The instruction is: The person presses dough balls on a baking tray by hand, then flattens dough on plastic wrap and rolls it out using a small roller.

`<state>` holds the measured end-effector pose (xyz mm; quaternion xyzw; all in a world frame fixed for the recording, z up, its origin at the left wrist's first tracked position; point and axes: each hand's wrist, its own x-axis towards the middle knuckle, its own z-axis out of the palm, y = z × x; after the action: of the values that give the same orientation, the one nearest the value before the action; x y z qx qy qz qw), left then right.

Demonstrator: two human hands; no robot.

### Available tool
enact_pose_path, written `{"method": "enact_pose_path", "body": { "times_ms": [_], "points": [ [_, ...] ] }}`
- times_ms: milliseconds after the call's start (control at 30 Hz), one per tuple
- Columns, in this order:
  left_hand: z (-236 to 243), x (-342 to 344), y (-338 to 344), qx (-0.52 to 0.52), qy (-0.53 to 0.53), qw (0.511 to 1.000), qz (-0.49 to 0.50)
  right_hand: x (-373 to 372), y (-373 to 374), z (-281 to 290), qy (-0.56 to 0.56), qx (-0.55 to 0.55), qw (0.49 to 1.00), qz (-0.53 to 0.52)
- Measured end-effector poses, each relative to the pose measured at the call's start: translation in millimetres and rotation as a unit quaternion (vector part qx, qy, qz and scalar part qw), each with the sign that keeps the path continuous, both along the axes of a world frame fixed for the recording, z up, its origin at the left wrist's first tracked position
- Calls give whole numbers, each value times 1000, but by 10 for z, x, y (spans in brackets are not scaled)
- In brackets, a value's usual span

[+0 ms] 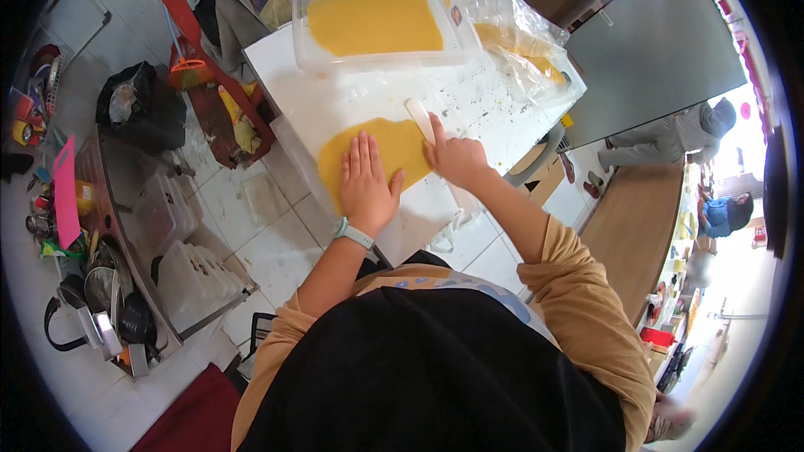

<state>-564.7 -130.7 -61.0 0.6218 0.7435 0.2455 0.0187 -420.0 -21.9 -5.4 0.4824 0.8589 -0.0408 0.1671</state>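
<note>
A flat, rolled-out sheet of yellow dough (404, 149) lies near the front edge of the white table (352, 92). My left hand (367, 188) rests flat on the sheet, fingers stretched out together and thumb apart. Closed round a white knife (421, 121) that looks like plastic, my right hand (459, 161) is at the right edge of the dough. The index finger lies along the knife, and its pale blade points away to the upper left. Beyond the dough stands a clear plastic tub (456, 33) with a smooth yellow sheet (373, 23) inside.
A clear plastic bag (511, 4) holding more yellow dough lies at the table's far right. Left of the table are a black bin (159, 121), stacked plastic boxes (197, 276) and a shelf with pans (138, 318). Two people are off to the right, beyond a grey door-like panel (645, 42).
</note>
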Motion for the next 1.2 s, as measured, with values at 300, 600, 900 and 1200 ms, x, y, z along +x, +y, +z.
{"method": "enact_pose_path", "body": {
  "times_ms": [300, 600, 900, 1200],
  "points": [
    [28, -136, -69, -20, -42, 996, -74, -300, -475, -217, 32, 114, 991, 68],
    [42, -153, -70, -1, -24, 997, -78, -186, -107, -123, -49, 62, 997, 14],
    [45, -167, -39, 0, -18, 998, -62, 78, 284, -17, 10, -24, 997, -72],
    [43, -151, -27, -14, -26, 996, -88, 304, 262, 83, 285, -157, 937, -127]
  ]
}}
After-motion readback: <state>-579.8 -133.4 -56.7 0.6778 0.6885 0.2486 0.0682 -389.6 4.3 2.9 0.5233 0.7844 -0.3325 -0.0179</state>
